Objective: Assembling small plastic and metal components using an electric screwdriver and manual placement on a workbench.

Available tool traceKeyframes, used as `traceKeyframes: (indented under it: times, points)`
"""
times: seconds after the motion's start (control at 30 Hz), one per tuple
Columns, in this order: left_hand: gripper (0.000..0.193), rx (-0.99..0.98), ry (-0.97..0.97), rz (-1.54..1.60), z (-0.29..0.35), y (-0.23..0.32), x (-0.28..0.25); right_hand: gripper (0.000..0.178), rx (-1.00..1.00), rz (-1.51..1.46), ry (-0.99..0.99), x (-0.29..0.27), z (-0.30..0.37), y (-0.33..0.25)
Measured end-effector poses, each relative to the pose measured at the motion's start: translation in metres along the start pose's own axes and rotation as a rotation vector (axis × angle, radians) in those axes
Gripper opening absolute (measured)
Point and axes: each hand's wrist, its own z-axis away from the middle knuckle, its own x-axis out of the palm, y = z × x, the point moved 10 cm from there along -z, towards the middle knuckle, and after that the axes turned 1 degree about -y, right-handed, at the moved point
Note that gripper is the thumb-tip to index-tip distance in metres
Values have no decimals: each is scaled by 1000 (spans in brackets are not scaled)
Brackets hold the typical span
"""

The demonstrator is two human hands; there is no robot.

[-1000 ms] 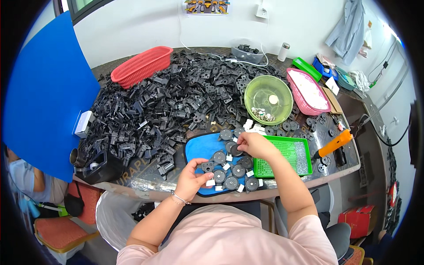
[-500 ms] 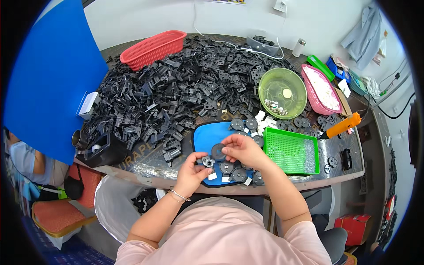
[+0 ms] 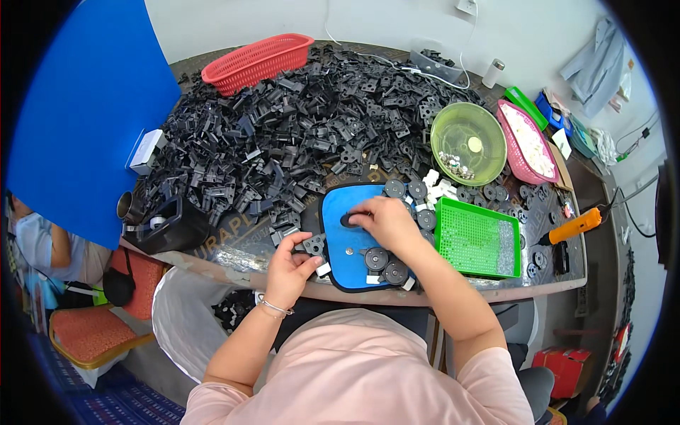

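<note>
Pinching 1 black plastic bracket point(image 3: 313, 245) is left hand point(image 3: 285, 275); right hand point(image 3: 386, 221) grips 1 black disc point(image 3: 347, 220) — still unjoined; black disc-topped units point(image 3: 395, 272) look assembled.

The right hand point(image 3: 386, 221) partly covers a dark round disc point(image 3: 346, 220), and its forearm point(image 3: 453, 290) hides some of the black round plastic parts point(image 3: 395, 272). Right of the left hand point(image 3: 285, 275), a silvery round piece point(image 3: 349, 251) is too small to identify. Beyond both, the top edge crops a white wall socket point(image 3: 466, 7).
</note>
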Motion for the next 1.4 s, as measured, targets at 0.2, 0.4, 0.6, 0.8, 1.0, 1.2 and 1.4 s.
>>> traceKeyframes:
  times: [0.2,0.4,0.6,0.8,1.0,1.2,1.4]
  points:
    - [47,11,2,28,2,2,-4,23,-91,400,-56,3,8,-28]
    - [45,7,-20,47,2,1,3,14,-87,498,-245,41,22,-32]
    - [47,-73,-48,20,3,-9,8,9,-57,293,-212,30,23,-32]
    - [46,-58,-80,88,5,-15,20,11,-104,35,-224,35,23,-53]
    - [45,-83,-93,137,5,-15,20,13,-88,26,-125,27,24,-57]
    - [44,-60,-78,181,5,-14,17,21,34,-285,-76,12,-1,-17]
    - [42,-169,-74,210,6,-19,14,45,38,397,-116,17,-10,-1]
